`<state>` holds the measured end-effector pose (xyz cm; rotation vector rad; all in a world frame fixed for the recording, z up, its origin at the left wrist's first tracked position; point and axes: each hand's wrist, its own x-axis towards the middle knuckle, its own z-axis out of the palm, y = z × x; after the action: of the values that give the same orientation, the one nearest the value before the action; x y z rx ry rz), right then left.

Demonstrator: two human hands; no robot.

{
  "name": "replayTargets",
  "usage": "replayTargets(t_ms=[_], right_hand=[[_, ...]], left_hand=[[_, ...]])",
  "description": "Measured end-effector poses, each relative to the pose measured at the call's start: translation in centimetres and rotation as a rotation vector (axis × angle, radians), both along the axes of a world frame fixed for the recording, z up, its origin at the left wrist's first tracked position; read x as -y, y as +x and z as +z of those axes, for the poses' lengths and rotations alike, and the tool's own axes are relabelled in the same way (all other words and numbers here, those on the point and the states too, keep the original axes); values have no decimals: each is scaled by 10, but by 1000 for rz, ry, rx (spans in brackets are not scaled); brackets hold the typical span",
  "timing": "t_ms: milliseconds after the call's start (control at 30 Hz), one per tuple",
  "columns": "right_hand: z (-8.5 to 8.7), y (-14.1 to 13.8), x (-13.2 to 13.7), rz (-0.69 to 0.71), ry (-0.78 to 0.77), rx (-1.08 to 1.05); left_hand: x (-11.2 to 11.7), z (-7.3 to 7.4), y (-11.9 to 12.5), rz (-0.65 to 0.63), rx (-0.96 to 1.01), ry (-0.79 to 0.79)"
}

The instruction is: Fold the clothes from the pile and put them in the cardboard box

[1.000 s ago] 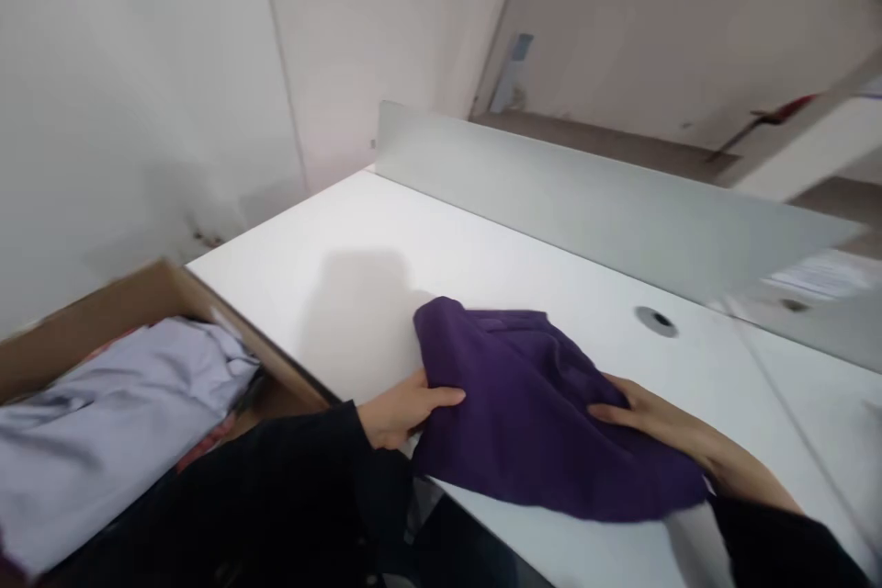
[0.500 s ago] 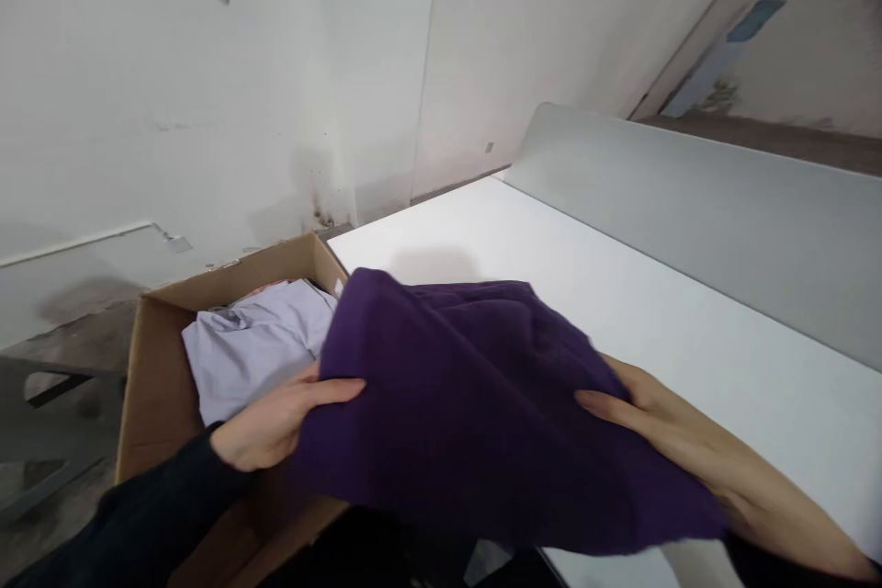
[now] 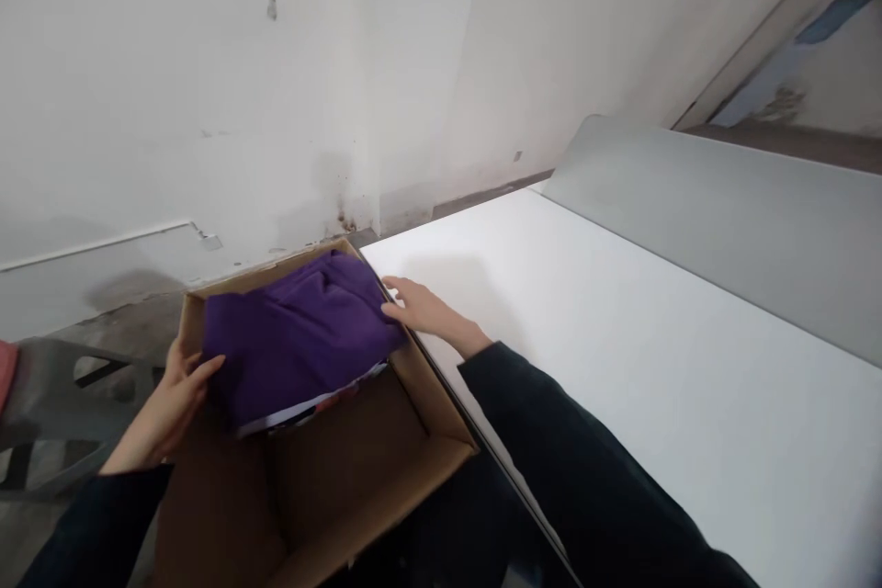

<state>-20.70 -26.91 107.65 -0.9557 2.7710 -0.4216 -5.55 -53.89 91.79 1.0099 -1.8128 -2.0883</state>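
A folded purple cloth (image 3: 303,331), perhaps a garment, lies in the far part of an open cardboard box (image 3: 386,496). White and dark edges of other fabric show beneath its near side. My left hand (image 3: 175,400) is at the cloth's left edge, thumb and fingers apart, with the thumb tip against or just over the fabric. Some of its lower fingers are hidden. At the box's right rim, my right hand (image 3: 431,312) is open beside the cloth's right edge. Whether its fingertips touch the cloth I cannot tell.
A white table (image 3: 620,340) adjoins the box on the right, with a grey panel (image 3: 723,220) along its far side. A grey plastic stool (image 3: 89,404) stands left of the box, a pinkish-red thing (image 3: 5,367) on it. A white wall (image 3: 172,92) rises behind.
The purple cloth has moved from both hands above the table edge down left into the box, covering the pale fabric there. Both hands have moved left and loosened.
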Motion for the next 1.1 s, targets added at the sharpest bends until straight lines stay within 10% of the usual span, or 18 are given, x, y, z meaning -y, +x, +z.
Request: replayTargets(t_ms=[133, 233, 533, 767, 1100], right_hand=[[-10, 25, -55, -45, 103, -121], [-10, 49, -107, -194, 93, -152], [8, 150, -254, -662, -87, -422], [39, 240, -351, -1133, -90, -730], [61, 344, -461, -1611, -68, -1114]], left_hand=[[-8, -44, -30, -67, -128, -632], [-39, -42, -48, -363, -284, -781], [-176, 63, -74, -954, -811, -889], [-323, 126, -49, -1355, -1234, -839], [-503, 173, 12, -1742, -1466, -858]])
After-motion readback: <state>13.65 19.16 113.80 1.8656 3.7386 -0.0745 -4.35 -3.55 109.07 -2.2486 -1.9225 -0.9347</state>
